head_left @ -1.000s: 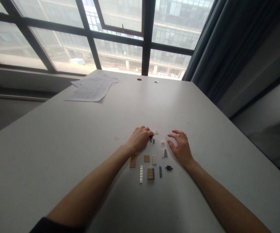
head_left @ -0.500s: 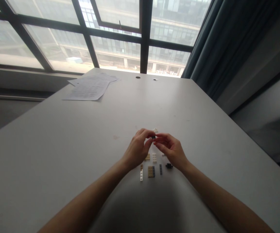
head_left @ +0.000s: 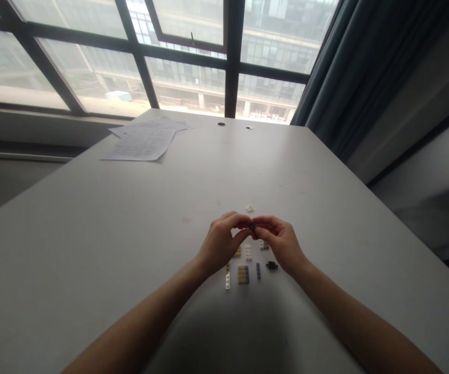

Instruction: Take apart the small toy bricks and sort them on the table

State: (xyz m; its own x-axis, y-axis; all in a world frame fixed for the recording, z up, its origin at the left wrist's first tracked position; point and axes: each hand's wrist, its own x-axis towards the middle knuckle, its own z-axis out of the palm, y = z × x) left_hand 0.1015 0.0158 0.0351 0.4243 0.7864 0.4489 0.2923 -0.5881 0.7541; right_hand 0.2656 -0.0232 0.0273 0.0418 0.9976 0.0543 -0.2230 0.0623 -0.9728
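Note:
Between the fingertips of both hands is a small dark building brick (head_left: 252,226), partly covered by the fingers. My left hand (head_left: 224,236) pinches it from the left, and my right hand (head_left: 281,239) grips it from the right. Below the hands, on the table, lie a tan-and-grey block of bricks (head_left: 243,275), a white strip (head_left: 227,281) with a tan end, a narrow grey strip (head_left: 258,271), a white studded plate (head_left: 248,253) and a black piece (head_left: 272,265). My left hand partly hides a tan plate (head_left: 238,252); a white-and-grey piece (head_left: 264,244) shows beside my right hand.
Small white pieces (head_left: 250,209) lie just beyond the hands on the white table (head_left: 131,234). Printed sheets of paper (head_left: 142,143) rest at the far left. Two round cable holes sit near the far edge, below a window (head_left: 185,83). A dark curtain (head_left: 337,72) hangs at right.
Both hands have shifted slightly right and nearer, with the fingers closing together around the dark brick. The white pieces beyond and the white-and-grey piece show more fully now.

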